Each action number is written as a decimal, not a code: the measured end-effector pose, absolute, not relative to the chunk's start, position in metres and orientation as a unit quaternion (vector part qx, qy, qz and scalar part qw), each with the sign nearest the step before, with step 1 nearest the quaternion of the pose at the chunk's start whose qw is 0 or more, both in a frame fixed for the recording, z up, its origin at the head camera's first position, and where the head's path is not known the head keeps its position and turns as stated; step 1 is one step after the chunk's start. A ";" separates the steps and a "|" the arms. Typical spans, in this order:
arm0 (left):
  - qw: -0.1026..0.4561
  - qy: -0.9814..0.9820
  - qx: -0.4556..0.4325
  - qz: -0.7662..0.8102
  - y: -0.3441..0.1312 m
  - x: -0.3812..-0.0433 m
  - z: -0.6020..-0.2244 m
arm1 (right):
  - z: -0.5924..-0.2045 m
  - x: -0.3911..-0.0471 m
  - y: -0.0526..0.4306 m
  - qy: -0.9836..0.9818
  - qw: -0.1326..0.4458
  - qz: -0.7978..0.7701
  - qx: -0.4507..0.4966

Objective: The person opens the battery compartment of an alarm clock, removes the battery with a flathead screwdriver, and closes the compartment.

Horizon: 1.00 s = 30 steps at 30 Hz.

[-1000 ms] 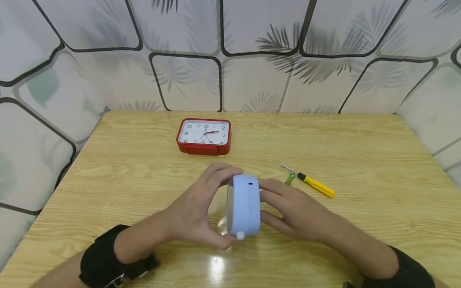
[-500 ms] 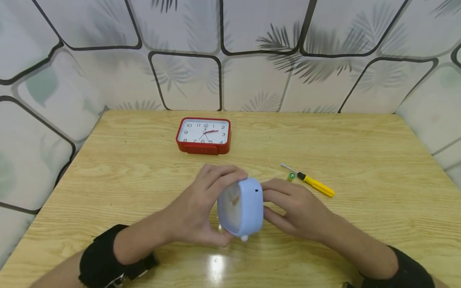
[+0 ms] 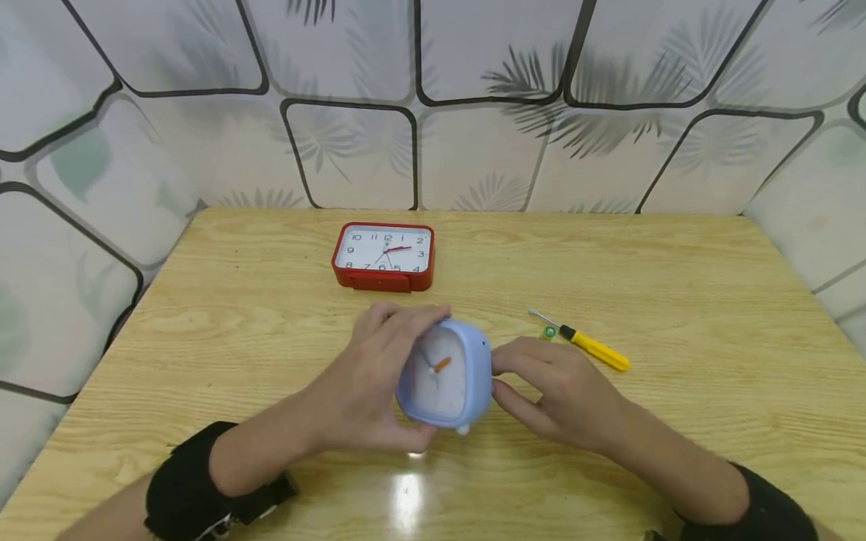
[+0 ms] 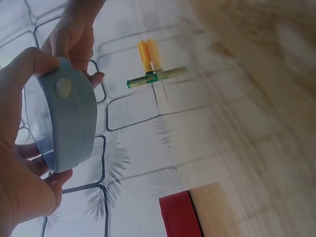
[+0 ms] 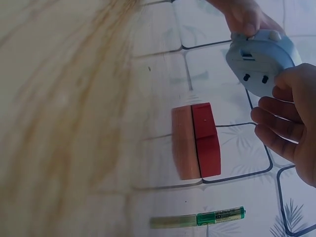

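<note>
My left hand [image 3: 368, 383] grips a light blue alarm clock [image 3: 478, 376], fingers over its top and thumb underneath. Its white face with an orange hand turns partly up to the left in the head view. In the right wrist view, the clock's back [image 5: 254, 64] shows two black knobs and a slot. My right hand [image 3: 561, 387] is behind the clock, its fingertips right at the back edge, with the other fingers loosely bent. The left wrist view shows the clock's side [image 4: 74, 123] and a small round white foot [image 4: 62, 88].
A red rectangular clock [image 3: 382, 255] lies face up farther back on the wooden table [image 3: 237, 300]. To the right lie a yellow-handled screwdriver [image 3: 598, 351] and a green battery [image 3: 549, 332], close together. A patterned wall covering [image 3: 473, 150] stands behind the table.
The blue clock has turned in the left hand from edge-on, so its face now shows. Right fingers have stayed near its back, drawing closer together.
</note>
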<state>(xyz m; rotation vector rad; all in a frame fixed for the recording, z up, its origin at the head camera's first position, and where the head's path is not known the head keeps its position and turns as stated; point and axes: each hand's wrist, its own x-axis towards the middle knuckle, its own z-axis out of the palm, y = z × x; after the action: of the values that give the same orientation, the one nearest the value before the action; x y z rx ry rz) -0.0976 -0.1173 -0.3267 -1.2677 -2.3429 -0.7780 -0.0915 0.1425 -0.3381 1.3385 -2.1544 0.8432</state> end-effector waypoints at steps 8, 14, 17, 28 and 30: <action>0.206 -0.849 -0.427 -0.236 -0.124 -0.104 -0.321 | -0.336 -0.094 0.146 -0.794 0.242 0.299 0.470; 0.205 -0.870 -0.396 -0.210 -0.141 -0.118 -0.312 | -0.328 -0.100 0.158 -0.827 0.268 0.248 0.428; 0.207 -0.882 -0.369 -0.206 -0.154 -0.130 -0.306 | -0.323 -0.106 0.168 -0.846 0.290 0.195 0.402; 0.163 -0.934 -0.249 -0.198 -0.203 -0.166 -0.289 | -0.310 -0.108 0.187 -0.942 0.133 0.103 0.289; 0.145 -0.947 -0.213 -0.192 -0.212 -0.174 -0.287 | -0.310 -0.109 0.186 -0.950 0.108 0.090 0.280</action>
<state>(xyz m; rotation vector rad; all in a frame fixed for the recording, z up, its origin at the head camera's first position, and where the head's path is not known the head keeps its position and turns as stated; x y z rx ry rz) -0.1736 -0.2117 -0.2873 -0.6152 -2.7284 -0.5540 -0.1086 0.1861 -0.3099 0.8247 -2.7947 0.2653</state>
